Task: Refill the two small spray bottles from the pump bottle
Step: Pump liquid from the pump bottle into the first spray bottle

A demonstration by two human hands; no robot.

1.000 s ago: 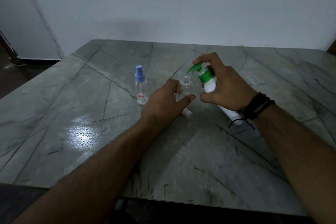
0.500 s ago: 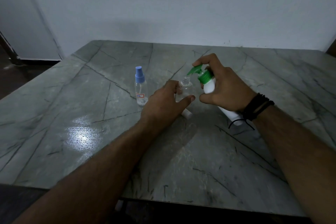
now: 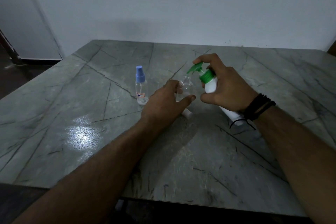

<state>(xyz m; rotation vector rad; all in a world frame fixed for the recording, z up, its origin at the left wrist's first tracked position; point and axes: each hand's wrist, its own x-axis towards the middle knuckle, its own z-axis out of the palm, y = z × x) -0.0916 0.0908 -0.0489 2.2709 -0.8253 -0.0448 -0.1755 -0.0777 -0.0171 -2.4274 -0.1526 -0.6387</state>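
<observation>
We've got the open spray bottle (image 3: 185, 89) upright near the surface's (image 3: 236, 160) centre, cap off, threaded neck bare. Our left hand (image 3: 165, 103) steadies it from 7 o'clock, fingers & thumb wrapped round the clear body. Our right hand (image 3: 223, 89) grips the pump bottle (image 3: 211, 85) just at its 3 o'clock, tilted toward it, forefinger on top of the green pump head (image 3: 195, 68); the nozzle tip sits right above the neck.

Risks, as we judge them: the neck is narrow, so if the nozzle drifts w/ each press, liquid runs down the outside & onto the stone. The small bottle is light; a push from the spout could tip it if our left hand slackens. Overfilling is possible too, since our fingers hide most of the body.

Contents: the open bottle looks mostly empty, though we can't tell the level for sure. The pump bottle is opaque white, contents unseen. The second spray bottle (image 3: 141, 87), blue cap on, labelled, stands at 9 o'clock, apart from our hands, w/ maybe a little liquid at the bottom. A small white piece (image 3: 187, 113), prob. the removed sprayer, lies at 6 o'clock.
</observation>
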